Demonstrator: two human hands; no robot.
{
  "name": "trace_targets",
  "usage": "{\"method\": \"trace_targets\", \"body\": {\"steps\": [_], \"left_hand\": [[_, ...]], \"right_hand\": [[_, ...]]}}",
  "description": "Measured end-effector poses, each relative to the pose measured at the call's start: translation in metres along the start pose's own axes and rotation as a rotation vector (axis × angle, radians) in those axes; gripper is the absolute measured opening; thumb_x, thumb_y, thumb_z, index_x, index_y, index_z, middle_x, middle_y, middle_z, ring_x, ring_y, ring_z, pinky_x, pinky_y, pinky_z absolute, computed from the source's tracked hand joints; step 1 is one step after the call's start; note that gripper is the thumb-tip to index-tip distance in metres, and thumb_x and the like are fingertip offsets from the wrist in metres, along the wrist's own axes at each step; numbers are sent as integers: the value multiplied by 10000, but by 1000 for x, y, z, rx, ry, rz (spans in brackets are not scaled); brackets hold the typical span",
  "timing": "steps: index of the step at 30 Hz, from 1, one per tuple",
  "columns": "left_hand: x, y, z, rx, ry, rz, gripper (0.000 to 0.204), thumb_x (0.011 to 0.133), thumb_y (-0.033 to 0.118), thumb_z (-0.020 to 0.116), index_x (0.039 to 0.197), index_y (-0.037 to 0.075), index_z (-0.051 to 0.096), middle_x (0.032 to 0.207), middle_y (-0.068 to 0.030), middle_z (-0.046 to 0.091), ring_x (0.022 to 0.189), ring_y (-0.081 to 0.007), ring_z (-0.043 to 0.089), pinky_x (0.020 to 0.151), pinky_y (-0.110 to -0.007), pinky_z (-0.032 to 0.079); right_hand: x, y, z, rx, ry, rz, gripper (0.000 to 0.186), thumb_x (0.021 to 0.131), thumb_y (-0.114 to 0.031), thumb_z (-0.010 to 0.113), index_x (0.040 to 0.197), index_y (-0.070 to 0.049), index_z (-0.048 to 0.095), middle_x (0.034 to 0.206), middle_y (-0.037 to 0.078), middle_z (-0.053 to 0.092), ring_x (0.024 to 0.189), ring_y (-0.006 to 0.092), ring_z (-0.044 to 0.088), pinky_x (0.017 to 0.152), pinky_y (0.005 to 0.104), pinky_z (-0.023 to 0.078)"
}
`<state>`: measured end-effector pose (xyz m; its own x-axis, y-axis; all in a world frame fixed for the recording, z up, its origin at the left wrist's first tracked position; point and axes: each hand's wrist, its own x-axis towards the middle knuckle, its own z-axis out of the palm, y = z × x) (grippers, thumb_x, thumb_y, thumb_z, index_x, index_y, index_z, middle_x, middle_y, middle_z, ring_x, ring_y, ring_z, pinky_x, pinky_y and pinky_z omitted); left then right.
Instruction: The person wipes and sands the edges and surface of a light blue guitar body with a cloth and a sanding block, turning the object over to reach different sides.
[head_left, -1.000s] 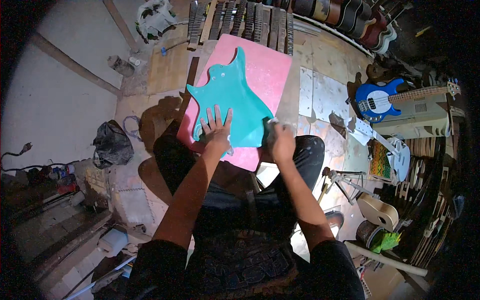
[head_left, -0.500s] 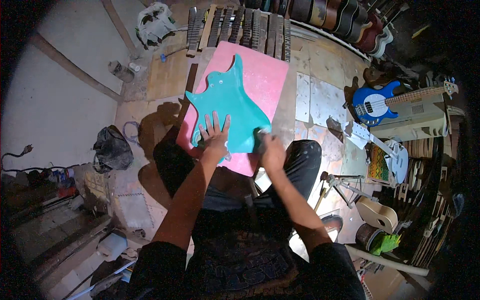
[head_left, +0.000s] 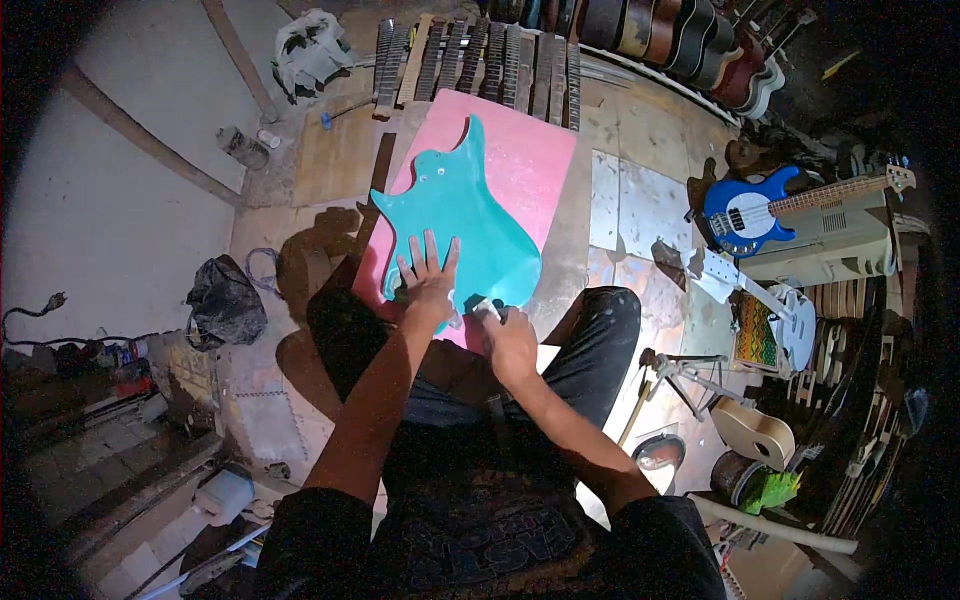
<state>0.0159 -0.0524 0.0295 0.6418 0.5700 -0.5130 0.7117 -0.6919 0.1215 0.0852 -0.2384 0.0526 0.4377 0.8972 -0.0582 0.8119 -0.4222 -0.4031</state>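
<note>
A turquoise electric guitar body (head_left: 455,220) lies flat on a pink board (head_left: 530,165) in front of my knees. My left hand (head_left: 428,290) presses on its near left part, fingers spread. At the near edge of the body, my right hand (head_left: 510,345) is closed round a small pale block or pad (head_left: 487,308), whose exact kind I cannot make out. That block touches the body's near rim. Two small holes with pale rings show near the body's far left end.
Several guitar necks (head_left: 465,60) lie in a row beyond the board. To the right are a blue bass guitar (head_left: 752,210), a white guitar (head_left: 792,325), a metal stand (head_left: 685,375) and an unfinished acoustic guitar body (head_left: 755,430). A black plastic bag (head_left: 228,300) sits at left.
My right hand has moved left and nearer to me, from the body's right corner along to its near edge. My left hand stays in place; the board has shifted very slightly.
</note>
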Motion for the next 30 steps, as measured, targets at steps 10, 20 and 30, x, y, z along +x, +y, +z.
{"method": "trace_targets", "body": {"steps": [10, 20, 30], "left_hand": [[-7, 13, -21, -9, -48, 18, 1518, 485, 339, 972, 1606, 225, -45, 1623, -304, -110, 1478, -545, -107, 1138, -731, 19], [-6, 2, -7, -20, 33, 33, 1552, 449, 349, 983, 1602, 214, -47, 1618, -307, -118, 1474, -548, -118, 1135, -735, 19], [-10, 2, -18, -28, -36, 20, 1593, 450, 347, 988, 1594, 216, -112, 1600, -316, -195, 1459, -560, -162, 1127, -744, 4]], "right_hand": [[14, 50, 14, 172, 283, 226, 222, 857, -87, 588, 1079, -103, 601, 951, 220, 588, 833, 434, 600, 681, 526, 480], [44, 54, -13, 30, 348, 87, 214, 869, -118, 579, 1079, -80, 590, 942, 225, 577, 871, 440, 590, 687, 529, 465], [48, 61, -31, 5, 405, 22, 292, 834, -93, 613, 1123, -67, 578, 952, 218, 574, 853, 442, 591, 712, 531, 475]]}}
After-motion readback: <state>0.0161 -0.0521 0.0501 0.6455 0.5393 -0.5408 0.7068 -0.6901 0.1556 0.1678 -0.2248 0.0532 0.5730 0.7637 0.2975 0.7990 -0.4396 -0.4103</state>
